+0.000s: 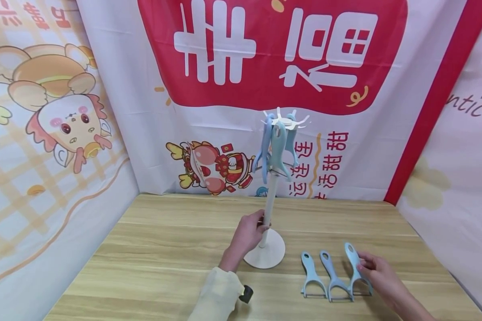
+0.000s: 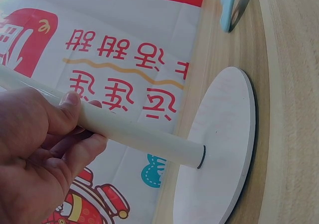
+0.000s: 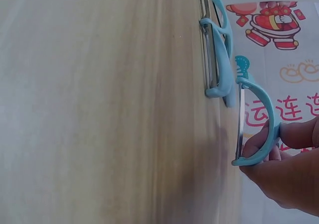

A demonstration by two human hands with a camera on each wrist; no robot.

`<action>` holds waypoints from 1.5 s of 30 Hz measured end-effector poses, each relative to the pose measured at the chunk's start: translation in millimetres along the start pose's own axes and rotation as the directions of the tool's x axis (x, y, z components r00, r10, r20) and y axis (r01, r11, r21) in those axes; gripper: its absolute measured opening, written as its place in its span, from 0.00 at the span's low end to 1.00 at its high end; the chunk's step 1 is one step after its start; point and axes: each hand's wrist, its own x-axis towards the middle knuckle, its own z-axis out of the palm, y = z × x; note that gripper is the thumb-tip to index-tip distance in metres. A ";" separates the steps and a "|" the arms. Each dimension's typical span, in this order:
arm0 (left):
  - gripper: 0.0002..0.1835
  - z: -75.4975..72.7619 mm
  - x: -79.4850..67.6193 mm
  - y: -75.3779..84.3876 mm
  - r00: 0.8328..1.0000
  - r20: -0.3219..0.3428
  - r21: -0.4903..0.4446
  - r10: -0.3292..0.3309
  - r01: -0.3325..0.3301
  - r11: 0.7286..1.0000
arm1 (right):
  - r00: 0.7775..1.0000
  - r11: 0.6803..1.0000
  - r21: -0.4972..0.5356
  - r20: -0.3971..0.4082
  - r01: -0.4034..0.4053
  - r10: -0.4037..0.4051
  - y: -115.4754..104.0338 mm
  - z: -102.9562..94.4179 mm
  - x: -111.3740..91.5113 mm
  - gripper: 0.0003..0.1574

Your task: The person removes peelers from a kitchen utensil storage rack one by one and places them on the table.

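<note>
A white stand with a round base (image 1: 265,254) is upright on the table, and my left hand (image 1: 248,232) grips its pole (image 2: 134,137) a little above the base. Several blue and green peelers (image 1: 279,145) hang from the hooks at its top. At the right, my right hand (image 1: 379,272) pinches a light blue peeler (image 3: 269,117) by its handle, its blade end low over the table. Close to its left are two more peelers, a light blue one (image 1: 310,269) and a greyer blue one (image 1: 332,274), both lying blade toward me.
The wooden table (image 1: 156,254) runs back to a cloth backdrop (image 1: 152,147) with red and white lettering. Printed cloth also covers the left side (image 1: 64,191) and the right side (image 1: 446,178). A black band (image 1: 246,294) sits by the left sleeve.
</note>
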 end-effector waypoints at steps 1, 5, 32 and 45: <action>0.10 0.1 -0.2 0.3 1.000 -0.002 0.001 0.001 -0.001 1.000 | 1.000 1.000 0.002 -0.003 -0.004 0.004 1.0 -0.1 -0.2 0.34; 0.10 0.4 -0.4 0.5 1.000 -0.002 -0.001 0.002 -0.002 1.000 | 1.000 1.000 0.017 -0.008 0.003 -0.003 4.8 -0.1 -1.1 0.34; 0.10 -0.2 0.2 0.0 1.000 0.010 -0.021 -0.004 0.004 1.000 | 0.999 0.993 -0.103 0.014 -0.049 0.051 13.2 -0.3 3.6 0.35; 0.12 -0.8 1.1 -1.4 1.000 0.016 -0.018 -0.004 0.004 1.000 | 0.999 0.975 -0.220 -0.016 0.023 -0.027 7.5 -8.6 3.4 0.33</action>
